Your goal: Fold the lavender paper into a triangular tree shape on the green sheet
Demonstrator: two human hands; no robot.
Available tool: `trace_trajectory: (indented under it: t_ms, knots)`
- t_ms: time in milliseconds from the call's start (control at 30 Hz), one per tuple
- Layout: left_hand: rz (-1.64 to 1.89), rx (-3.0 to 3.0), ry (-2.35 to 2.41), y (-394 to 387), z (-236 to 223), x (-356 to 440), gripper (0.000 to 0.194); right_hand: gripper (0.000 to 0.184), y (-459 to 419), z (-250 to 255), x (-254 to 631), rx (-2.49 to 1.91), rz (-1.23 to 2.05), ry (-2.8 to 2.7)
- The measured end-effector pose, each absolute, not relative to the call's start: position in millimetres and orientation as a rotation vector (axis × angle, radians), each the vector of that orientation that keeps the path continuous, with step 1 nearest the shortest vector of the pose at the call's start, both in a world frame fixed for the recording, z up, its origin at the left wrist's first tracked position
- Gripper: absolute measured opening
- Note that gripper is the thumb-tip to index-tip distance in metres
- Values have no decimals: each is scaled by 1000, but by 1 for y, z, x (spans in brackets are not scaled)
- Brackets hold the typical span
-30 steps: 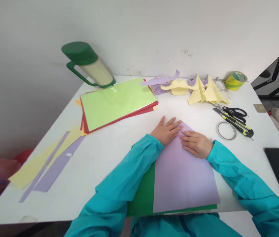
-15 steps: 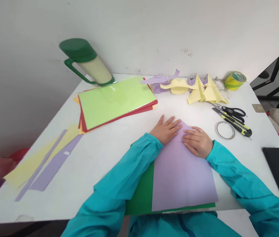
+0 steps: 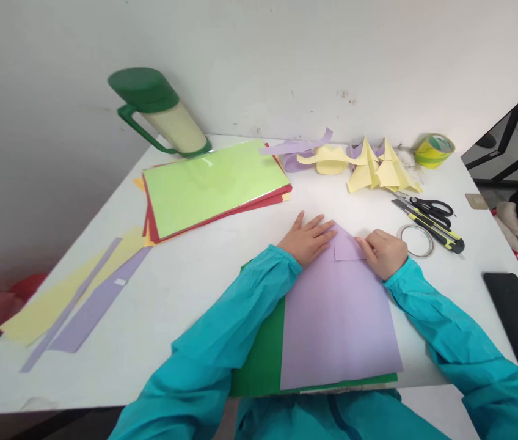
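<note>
Purple paper (image 3: 341, 324) lies over a green sheet (image 3: 259, 360) at the near edge of the white tabletop (image 3: 186, 293), its far end folded to a point. In the head view, the left hand (image 3: 307, 240) presses flat on the fold's left side, fingers spread. The right hand (image 3: 383, 252) is curled at the folded flap's right edge, near a tape ring (image 3: 403, 239); whether it pinches the paper, I cannot tell.

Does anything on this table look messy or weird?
Nothing looks spilled. The red sheets stick out crookedly under the light green sheet, so that stack looks askew. Purple and yellow paper strips lie messily across each other at the left. The wall has small dark marks too.
</note>
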State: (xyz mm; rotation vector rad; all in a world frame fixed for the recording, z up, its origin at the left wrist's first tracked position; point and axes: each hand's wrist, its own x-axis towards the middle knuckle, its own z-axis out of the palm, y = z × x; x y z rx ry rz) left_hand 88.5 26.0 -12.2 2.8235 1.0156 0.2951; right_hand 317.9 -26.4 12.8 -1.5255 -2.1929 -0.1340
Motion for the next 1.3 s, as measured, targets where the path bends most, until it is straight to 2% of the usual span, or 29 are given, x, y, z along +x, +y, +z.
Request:
trace_trajectory:
  t_ms: [100, 367, 633, 1033, 1300]
  knots:
    - [355, 2846, 996, 25, -13, 88, 35, 32, -23, 6, 319, -1638, -173, -2242]
    - [436, 2863, 863, 23, -13, 85, 30, 39, -21, 2, 320, -1743, -89, -2270]
    - [403, 2870, 902, 21, -12, 87, 35, 26, -21, 3, 318, -1787, 128, -2195]
    - [352, 2822, 1035, 17, -7, 93, 45, 21, -41, 12, 303, -1659, -280, -2370]
    - [402, 2817, 1077, 17, -9, 93, 41, 26, -41, 10, 304, -1712, -222, -2333]
